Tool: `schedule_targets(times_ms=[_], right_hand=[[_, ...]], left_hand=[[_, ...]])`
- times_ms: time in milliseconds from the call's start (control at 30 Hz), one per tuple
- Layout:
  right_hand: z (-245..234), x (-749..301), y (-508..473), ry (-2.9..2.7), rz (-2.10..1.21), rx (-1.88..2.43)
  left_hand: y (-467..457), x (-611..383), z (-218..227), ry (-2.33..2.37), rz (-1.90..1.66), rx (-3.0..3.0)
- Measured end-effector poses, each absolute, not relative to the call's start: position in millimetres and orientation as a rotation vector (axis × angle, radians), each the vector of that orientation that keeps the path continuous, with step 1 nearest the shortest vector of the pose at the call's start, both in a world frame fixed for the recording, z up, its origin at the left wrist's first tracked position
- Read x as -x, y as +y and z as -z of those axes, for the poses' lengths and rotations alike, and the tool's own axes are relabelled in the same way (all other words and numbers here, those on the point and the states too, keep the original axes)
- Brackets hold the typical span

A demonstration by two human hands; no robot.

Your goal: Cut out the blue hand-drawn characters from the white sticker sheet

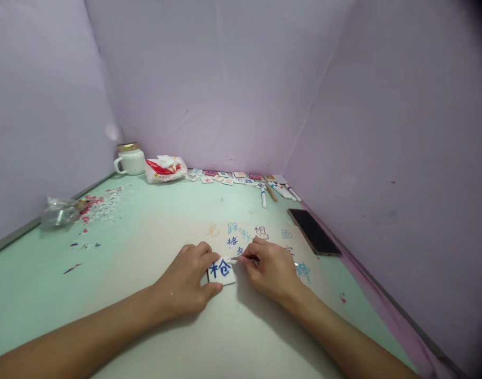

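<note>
My left hand [188,281] rests on the table and pinches a small white tile [221,270] with a blue character on it, thumb below and fingers above. My right hand [270,268] is closed around a thin pointed tool [236,258], whose tip touches the tile's upper right corner. Coloured characters [241,234] are written on the pale tabletop just beyond both hands.
A black phone [313,231] lies to the right near the wall. At the back stand a white mug [130,160], a snack packet [166,169], a row of small tiles [225,178] and marker pens [282,191]. Left lie a crumpled plastic bag [60,211] and scattered scraps [102,204].
</note>
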State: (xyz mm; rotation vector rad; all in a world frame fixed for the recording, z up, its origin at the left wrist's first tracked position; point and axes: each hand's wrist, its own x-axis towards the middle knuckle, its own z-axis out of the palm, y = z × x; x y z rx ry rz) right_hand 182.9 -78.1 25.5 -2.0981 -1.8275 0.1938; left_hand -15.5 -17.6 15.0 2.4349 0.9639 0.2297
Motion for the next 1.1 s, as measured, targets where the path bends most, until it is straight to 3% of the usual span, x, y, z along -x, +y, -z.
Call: schedule_targets(times_ms=[367,867,1100], right_hand=[[-24.9,-178.9,-76.3,-1.901,-0.209,2.123],[-17.0,-175.9,-62.8,-1.911,0.02,2.223],[-18.8,-181.0,-71.7,-1.744,-0.139,2.147]], left_hand=[[-17.6,17.8,-15.3,0.92,-0.239,-2.465],[-16.7,16.2,-15.6,0.963,-0.251,-2.461],[-16.3,15.7,-13.1,0.958,-0.26,-2.49]])
